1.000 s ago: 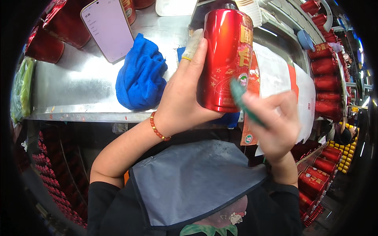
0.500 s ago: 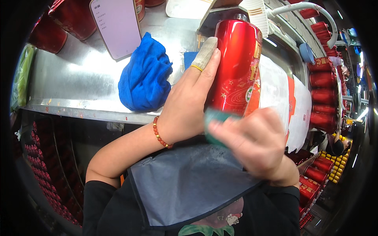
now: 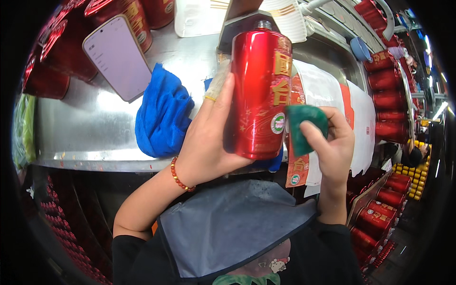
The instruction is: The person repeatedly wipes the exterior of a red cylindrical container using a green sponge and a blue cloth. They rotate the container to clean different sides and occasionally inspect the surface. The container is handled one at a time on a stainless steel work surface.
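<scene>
A glossy red bottle (image 3: pixel 251 76) with raised gold lettering and a round green-and-white emblem is tilted in front of me, neck away. My left hand (image 3: pixel 204 142) grips it from the left, thumb under its base. A beige cloth finger cover (image 3: pixel 218 80) with a yellow band sits on one of that hand's fingers. My right hand (image 3: pixel 335 147) pinches a dark green scouring pad (image 3: pixel 306 130) between thumb and fingers, close by the bottle's lower right side. Whether the pad touches the bottle I cannot tell.
A crumpled blue cloth (image 3: pixel 164 114) and a phone (image 3: pixel 118 59) lie on the metal table (image 3: pixel 95 142). Red bottles (image 3: pixel 71 52) stand at far left. White sheets (image 3: pixel 327 95) and a red printed strip (image 3: pixel 297 166) lie at right, near stacked red bottles (image 3: pixel 387 99).
The bottle has turned so its gold lettering and emblem face me more. My right hand with the pad has moved from the bottle's base up to its right side.
</scene>
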A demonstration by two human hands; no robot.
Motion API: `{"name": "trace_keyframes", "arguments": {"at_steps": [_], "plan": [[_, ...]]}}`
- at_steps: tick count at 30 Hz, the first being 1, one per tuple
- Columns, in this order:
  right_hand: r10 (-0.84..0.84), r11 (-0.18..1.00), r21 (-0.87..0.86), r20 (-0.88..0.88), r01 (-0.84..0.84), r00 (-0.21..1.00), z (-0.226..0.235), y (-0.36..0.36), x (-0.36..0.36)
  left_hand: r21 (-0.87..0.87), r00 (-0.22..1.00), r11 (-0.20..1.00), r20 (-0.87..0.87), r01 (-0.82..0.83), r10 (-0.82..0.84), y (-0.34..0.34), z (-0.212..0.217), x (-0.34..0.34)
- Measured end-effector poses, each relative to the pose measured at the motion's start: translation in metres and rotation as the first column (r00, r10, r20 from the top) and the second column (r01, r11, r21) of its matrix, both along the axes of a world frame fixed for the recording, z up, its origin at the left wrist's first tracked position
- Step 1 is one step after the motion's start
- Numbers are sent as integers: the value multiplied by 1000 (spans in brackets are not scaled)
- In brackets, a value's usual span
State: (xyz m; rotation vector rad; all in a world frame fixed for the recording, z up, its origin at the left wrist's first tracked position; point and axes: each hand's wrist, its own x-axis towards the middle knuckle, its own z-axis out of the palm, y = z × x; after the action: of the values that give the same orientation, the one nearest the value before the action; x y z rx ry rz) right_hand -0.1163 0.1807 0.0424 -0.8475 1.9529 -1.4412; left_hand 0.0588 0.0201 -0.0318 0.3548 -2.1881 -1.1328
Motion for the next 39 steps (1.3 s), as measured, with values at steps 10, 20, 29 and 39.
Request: {"name": "trace_keyframes", "arguments": {"at_steps": [10, 20, 29, 39], "plan": [[-176, 983, 77, 84, 169, 981, -28, 2, -22, -13, 992, 998, 109, 66, -64, -5, -4, 4], [254, 966, 41, -331, -254, 909, 20, -28, -42, -36, 992, 995, 96, 90, -86, -9, -8, 3], [380, 896, 98, -675, -434, 632, 50, -79, -47, -59, 995, 995, 68, 76, -72, -8, -2, 1], [487, 818, 213, -751, -534, 447, 72, -102, -64, -31, 992, 996, 89, 88, -85, -9, -2, 1]]}}
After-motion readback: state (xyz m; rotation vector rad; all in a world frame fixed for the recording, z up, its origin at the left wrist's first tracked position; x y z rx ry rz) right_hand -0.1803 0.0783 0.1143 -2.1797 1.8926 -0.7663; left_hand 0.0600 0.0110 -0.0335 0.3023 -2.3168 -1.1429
